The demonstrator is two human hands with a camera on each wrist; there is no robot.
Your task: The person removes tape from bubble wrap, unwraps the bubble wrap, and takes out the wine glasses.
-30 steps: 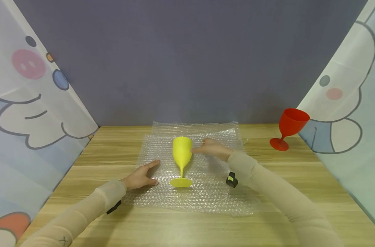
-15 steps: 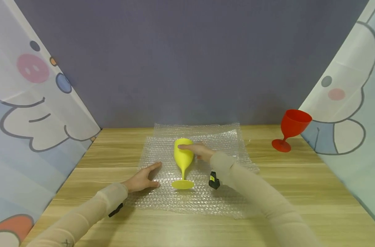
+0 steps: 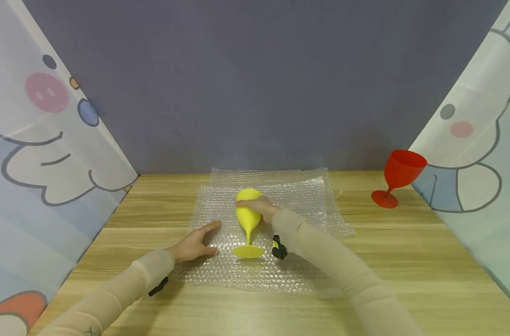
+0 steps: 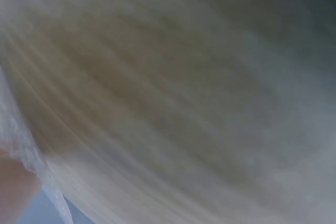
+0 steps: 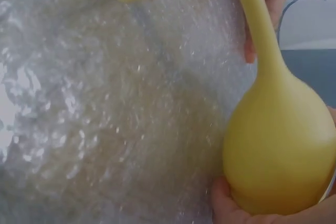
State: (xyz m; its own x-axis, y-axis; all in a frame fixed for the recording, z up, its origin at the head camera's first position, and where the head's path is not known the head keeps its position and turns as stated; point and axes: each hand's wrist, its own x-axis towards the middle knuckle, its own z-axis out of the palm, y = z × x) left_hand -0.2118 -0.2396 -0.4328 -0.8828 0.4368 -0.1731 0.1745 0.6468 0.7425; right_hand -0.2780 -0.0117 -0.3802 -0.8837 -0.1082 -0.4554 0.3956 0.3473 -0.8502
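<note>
A yellow plastic goblet lies on its side on a sheet of bubble wrap, its bowl pointing away from me and its round foot toward me. Over the bowl, my right hand grips it; the right wrist view has the thumb on one side of the yellow bowl and fingers at the other. My left hand rests on the wrap's left part, thumb and fingers spread, apart from the goblet. In the left wrist view mostly blurred wood shows, with the wrap's edge at left.
An upright red goblet stands at the back right of the wooden table. A grey wall rises behind. Cartoon-printed cloths hang along both sides.
My right hand has moved left from beside the yellow goblet, over its bowl, and taken hold of it. The left hand stays on the wrap. The view has shifted slightly.
</note>
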